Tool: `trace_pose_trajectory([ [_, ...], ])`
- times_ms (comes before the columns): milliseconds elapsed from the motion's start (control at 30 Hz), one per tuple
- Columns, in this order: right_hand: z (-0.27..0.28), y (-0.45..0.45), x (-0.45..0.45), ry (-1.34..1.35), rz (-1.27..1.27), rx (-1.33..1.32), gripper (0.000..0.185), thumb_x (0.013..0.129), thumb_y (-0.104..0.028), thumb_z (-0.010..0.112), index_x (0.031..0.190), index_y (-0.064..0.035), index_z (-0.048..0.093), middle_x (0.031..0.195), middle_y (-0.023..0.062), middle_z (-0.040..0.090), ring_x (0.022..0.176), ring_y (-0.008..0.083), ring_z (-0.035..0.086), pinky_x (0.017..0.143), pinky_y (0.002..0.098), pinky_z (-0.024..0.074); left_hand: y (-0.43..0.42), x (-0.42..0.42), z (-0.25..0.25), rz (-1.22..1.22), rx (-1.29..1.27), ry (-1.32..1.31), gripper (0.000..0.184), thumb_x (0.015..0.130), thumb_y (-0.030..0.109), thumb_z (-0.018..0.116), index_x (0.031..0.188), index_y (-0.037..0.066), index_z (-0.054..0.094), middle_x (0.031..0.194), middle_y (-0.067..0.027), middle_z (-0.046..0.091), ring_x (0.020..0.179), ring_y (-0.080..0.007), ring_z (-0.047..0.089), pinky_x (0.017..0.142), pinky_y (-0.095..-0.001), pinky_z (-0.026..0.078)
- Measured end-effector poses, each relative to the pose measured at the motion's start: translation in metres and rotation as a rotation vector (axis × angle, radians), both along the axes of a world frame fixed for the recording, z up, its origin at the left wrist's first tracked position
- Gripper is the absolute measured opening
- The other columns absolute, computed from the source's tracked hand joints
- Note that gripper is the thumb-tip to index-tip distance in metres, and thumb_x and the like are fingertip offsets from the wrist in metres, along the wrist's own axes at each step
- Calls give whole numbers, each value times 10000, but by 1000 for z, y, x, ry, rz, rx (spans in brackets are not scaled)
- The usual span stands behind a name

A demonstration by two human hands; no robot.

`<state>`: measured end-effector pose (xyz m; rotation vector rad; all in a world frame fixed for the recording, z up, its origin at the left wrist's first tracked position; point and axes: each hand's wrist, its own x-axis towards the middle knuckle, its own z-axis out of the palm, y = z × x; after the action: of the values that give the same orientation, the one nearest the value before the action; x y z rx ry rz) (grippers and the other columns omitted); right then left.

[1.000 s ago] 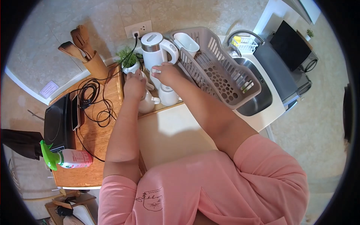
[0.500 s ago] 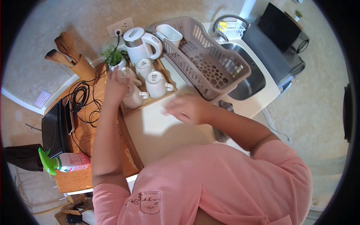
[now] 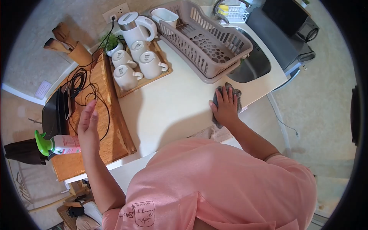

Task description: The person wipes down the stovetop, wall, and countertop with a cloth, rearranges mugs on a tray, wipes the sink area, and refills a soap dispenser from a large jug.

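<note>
My right hand (image 3: 226, 107) lies with its fingers spread on a dark grey cloth (image 3: 238, 96) at the right part of the white counter (image 3: 172, 99). Over the wooden table (image 3: 109, 126) hangs my left hand (image 3: 89, 124), its fingers stretched out and holding nothing, near the pink spray bottle (image 3: 66, 144) with a green nozzle. Several upside-down white mugs (image 3: 150, 64) stand on a wooden tray (image 3: 132, 91), with a white electric kettle (image 3: 134, 30) behind them.
A grey-brown dish rack (image 3: 207, 73) stands beside the sink (image 3: 255, 65). Black cables (image 3: 78, 80) lie coiled on the wooden table, near wooden utensils in a holder (image 3: 80, 54). A small potted plant (image 3: 111, 43) is left of the kettle.
My right hand has left the mugs and moved right and down onto the grey cloth. My left hand has come away from the mugs, down and left over the wooden table.
</note>
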<state>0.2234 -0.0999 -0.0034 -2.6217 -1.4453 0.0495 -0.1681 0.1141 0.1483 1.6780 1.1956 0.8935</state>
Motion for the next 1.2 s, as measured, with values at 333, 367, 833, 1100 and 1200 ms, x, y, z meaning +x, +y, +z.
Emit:
trace_pose_trajectory([
  [333, 25, 54, -112, 257, 923, 44, 486, 967, -323, 517, 1391, -87, 518, 1574, 130, 306, 1473, 338, 236, 1188, 506, 181, -24, -62, 6, 156, 42, -300, 326, 1006, 99, 515, 1322, 31, 551, 1334, -70, 579, 1248, -161, 534, 1011, -292, 454],
  [367, 51, 62, -116, 188, 976, -15, 516, 950, -392, 537, 1406, -153, 509, 1582, 119, 291, 1484, 340, 199, 1176, 551, 166, -27, -67, 8, 145, 28, -301, 326, 995, 93, 538, 1315, 32, 557, 1339, -69, 575, 1251, -172, 531, 1031, -304, 430],
  [833, -9, 146, -229, 81, 949, 190, 510, 987, -388, 433, 1392, -92, 519, 1549, 83, 369, 1491, 277, 194, 1192, 548, 56, -48, -88, -13, 0, 9, -199, 327, 995, 106, 538, 1318, 55, 560, 1366, -81, 556, 1305, -200, 487, 1056, -352, 391],
  [1100, 8, 145, -103, -8, 595, 96, 465, 974, -269, 456, 1385, -55, 500, 1468, 119, 434, 1368, 307, 366, 1122, 488, 259, -69, -67, -13, -77, -13, -139, 296, 969, 55, 550, 1259, 13, 584, 1335, -105, 559, 1282, -206, 485, 1109, -331, 311],
  [1200, -21, 103, -24, -79, 424, 340, 415, 942, -206, 507, 1301, -4, 553, 1360, 163, 530, 1303, 337, 453, 1096, 470, 340, -74, -76, -11, -138, -86, -129, 310, 974, 76, 560, 1277, 10, 573, 1302, -89, 569, 1250, -189, 498, 1087, -318, 328],
])
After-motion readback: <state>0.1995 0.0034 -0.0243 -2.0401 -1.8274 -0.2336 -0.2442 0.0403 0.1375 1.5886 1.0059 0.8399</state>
